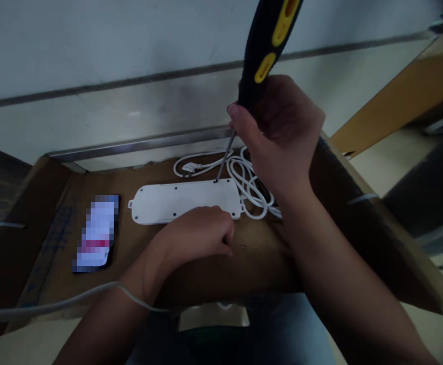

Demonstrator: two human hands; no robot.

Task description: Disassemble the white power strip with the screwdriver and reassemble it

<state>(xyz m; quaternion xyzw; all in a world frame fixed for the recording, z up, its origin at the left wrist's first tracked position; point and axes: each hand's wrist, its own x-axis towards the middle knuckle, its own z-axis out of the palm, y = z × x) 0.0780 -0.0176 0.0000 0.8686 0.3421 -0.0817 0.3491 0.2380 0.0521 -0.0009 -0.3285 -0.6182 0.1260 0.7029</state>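
Observation:
A white power strip (156,202) lies face down, showing its back with several dark screw holes. My right hand (282,126) grips a black and yellow screwdriver (252,63), held tilted, its handle leaning away to the upper right. The thin metal shaft slopes down to a hole near the strip's far right edge, where its tip rests. My left hand (202,230) is closed with curled fingers over the strip's near edge. What those fingers hold, if anything, is hidden. On the cardboard to its right lies a tiny screw (243,247).
The strip's white cord (257,190) is coiled at the right, with its plug (191,168) behind the strip. A phone (97,233) lies left inside the cardboard box (54,203), whose side walls rise left and right. Another white cable (61,304) crosses my left forearm.

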